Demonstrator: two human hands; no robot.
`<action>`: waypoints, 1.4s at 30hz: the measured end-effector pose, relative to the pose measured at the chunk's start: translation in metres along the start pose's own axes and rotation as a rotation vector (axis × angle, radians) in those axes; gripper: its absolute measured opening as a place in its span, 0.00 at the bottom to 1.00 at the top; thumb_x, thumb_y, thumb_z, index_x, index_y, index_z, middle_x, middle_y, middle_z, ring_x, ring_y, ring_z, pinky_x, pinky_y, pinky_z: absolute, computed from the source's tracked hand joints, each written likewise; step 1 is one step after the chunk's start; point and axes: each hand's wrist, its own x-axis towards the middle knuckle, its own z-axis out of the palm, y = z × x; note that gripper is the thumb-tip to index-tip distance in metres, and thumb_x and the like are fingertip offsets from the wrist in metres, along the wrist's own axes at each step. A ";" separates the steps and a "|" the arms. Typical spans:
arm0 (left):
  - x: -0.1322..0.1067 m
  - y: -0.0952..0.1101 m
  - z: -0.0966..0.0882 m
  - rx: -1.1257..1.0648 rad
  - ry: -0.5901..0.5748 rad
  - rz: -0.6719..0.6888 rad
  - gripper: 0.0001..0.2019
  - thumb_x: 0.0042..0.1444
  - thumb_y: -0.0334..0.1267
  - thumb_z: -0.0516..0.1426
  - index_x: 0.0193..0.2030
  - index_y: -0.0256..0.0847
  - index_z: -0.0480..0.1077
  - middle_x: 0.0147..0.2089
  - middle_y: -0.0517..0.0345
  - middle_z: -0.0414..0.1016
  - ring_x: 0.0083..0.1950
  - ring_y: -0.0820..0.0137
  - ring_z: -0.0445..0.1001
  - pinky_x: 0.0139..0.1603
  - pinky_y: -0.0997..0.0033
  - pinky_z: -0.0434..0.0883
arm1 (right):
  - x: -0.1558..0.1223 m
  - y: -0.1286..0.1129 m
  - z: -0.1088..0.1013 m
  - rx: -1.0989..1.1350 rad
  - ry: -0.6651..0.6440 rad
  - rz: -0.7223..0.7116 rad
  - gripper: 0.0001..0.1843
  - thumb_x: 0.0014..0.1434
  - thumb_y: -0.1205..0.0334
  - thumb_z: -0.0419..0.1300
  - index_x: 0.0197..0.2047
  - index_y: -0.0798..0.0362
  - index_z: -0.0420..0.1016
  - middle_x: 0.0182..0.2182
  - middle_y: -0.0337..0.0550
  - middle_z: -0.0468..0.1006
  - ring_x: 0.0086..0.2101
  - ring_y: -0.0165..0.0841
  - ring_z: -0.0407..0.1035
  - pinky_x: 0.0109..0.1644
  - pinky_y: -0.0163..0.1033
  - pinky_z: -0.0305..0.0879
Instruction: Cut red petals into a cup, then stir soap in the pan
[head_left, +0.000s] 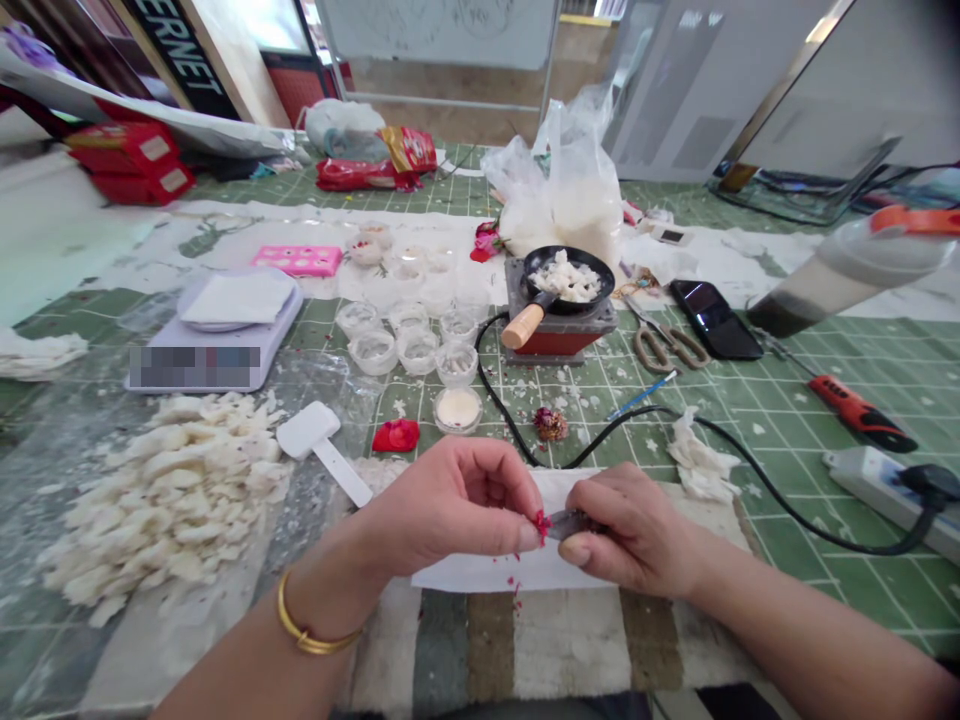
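Observation:
My left hand (pixel 457 505) is closed in a pinch on a small red flower piece (pixel 540 524), over a white sheet of paper (pixel 487 575) at the table's near edge. My right hand (pixel 637 530) is closed on a small dark tool (pixel 566 522) whose tip meets the red piece. Red crumbs lie scattered on the paper below. A gold bangle sits on my left wrist.
A pile of white wax flakes (pixel 169 490) lies at left by a white scoop (pixel 322 445) and a scale (pixel 217 340). Several small clear cups (pixel 416 330), a small pan (pixel 566 280) on a heater, scissors (pixel 664 345), a phone (pixel 712 318), a black cord and a power strip (pixel 892 485) lie beyond.

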 end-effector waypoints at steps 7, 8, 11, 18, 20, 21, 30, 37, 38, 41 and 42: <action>0.000 0.001 0.000 -0.005 -0.005 -0.001 0.07 0.39 0.30 0.64 0.25 0.36 0.69 0.26 0.60 0.71 0.29 0.77 0.67 0.28 0.77 0.64 | -0.001 0.001 0.001 0.012 -0.004 0.010 0.20 0.59 0.49 0.47 0.22 0.52 0.53 0.16 0.31 0.52 0.18 0.23 0.47 0.22 0.33 0.39; 0.000 0.001 0.000 -0.006 -0.004 -0.003 0.07 0.39 0.30 0.64 0.25 0.36 0.69 0.26 0.60 0.70 0.28 0.77 0.67 0.28 0.77 0.64 | -0.001 0.001 0.001 0.011 -0.004 0.010 0.19 0.59 0.49 0.47 0.22 0.52 0.53 0.16 0.31 0.52 0.18 0.23 0.47 0.22 0.33 0.40; -0.001 0.001 0.001 -0.010 -0.001 -0.009 0.07 0.39 0.30 0.64 0.25 0.35 0.69 0.26 0.60 0.70 0.28 0.77 0.67 0.27 0.78 0.64 | -0.001 0.002 0.002 0.007 -0.012 0.007 0.19 0.60 0.50 0.47 0.22 0.52 0.53 0.16 0.31 0.52 0.18 0.24 0.47 0.22 0.33 0.40; 0.000 0.000 0.001 0.008 0.003 -0.007 0.07 0.39 0.30 0.64 0.25 0.35 0.69 0.26 0.60 0.70 0.28 0.76 0.67 0.28 0.77 0.64 | -0.002 0.002 0.002 -0.015 0.019 -0.007 0.20 0.59 0.47 0.45 0.23 0.51 0.53 0.16 0.31 0.54 0.17 0.24 0.48 0.22 0.32 0.40; 0.000 -0.001 0.001 0.018 0.009 -0.005 0.07 0.39 0.31 0.64 0.25 0.35 0.69 0.26 0.60 0.70 0.29 0.76 0.67 0.28 0.77 0.64 | -0.001 0.002 0.002 -0.007 0.015 -0.005 0.20 0.59 0.47 0.46 0.23 0.51 0.53 0.16 0.31 0.53 0.17 0.24 0.47 0.22 0.32 0.40; 0.000 -0.001 0.001 0.022 0.012 -0.006 0.07 0.39 0.31 0.64 0.25 0.35 0.69 0.26 0.60 0.70 0.28 0.76 0.67 0.28 0.77 0.64 | -0.001 0.002 0.002 -0.004 0.011 -0.002 0.20 0.59 0.47 0.46 0.23 0.51 0.53 0.16 0.31 0.53 0.17 0.24 0.47 0.21 0.32 0.40; 0.000 0.000 0.001 0.018 0.005 -0.020 0.07 0.39 0.30 0.64 0.25 0.35 0.70 0.26 0.60 0.70 0.29 0.77 0.67 0.27 0.77 0.63 | -0.001 0.000 0.001 -0.013 -0.018 -0.006 0.20 0.60 0.48 0.45 0.23 0.52 0.53 0.16 0.32 0.54 0.18 0.24 0.48 0.22 0.33 0.41; -0.001 -0.003 -0.001 -0.027 -0.017 0.025 0.07 0.40 0.28 0.64 0.25 0.36 0.69 0.28 0.59 0.71 0.30 0.75 0.68 0.29 0.75 0.64 | 0.000 0.001 0.001 -0.021 0.033 -0.016 0.20 0.59 0.45 0.44 0.24 0.51 0.53 0.15 0.32 0.55 0.17 0.24 0.49 0.21 0.32 0.42; -0.001 -0.003 -0.001 -0.028 -0.017 0.027 0.07 0.40 0.28 0.64 0.26 0.36 0.69 0.28 0.59 0.71 0.30 0.75 0.68 0.29 0.75 0.64 | 0.000 0.001 0.001 -0.016 0.033 -0.015 0.21 0.59 0.45 0.44 0.24 0.51 0.53 0.15 0.31 0.55 0.17 0.24 0.49 0.21 0.32 0.41; 0.000 -0.003 -0.001 -0.027 -0.016 0.033 0.07 0.40 0.28 0.64 0.26 0.36 0.69 0.28 0.59 0.71 0.31 0.75 0.68 0.29 0.75 0.64 | -0.001 0.001 0.001 0.003 0.017 -0.005 0.20 0.59 0.45 0.45 0.24 0.51 0.54 0.15 0.31 0.54 0.17 0.24 0.48 0.21 0.33 0.41; 0.000 -0.003 -0.001 -0.027 -0.016 0.035 0.07 0.39 0.28 0.64 0.25 0.36 0.69 0.28 0.59 0.71 0.31 0.75 0.68 0.29 0.75 0.64 | -0.001 0.001 0.001 0.007 0.013 -0.004 0.20 0.59 0.45 0.45 0.24 0.51 0.54 0.15 0.31 0.54 0.17 0.24 0.48 0.21 0.33 0.41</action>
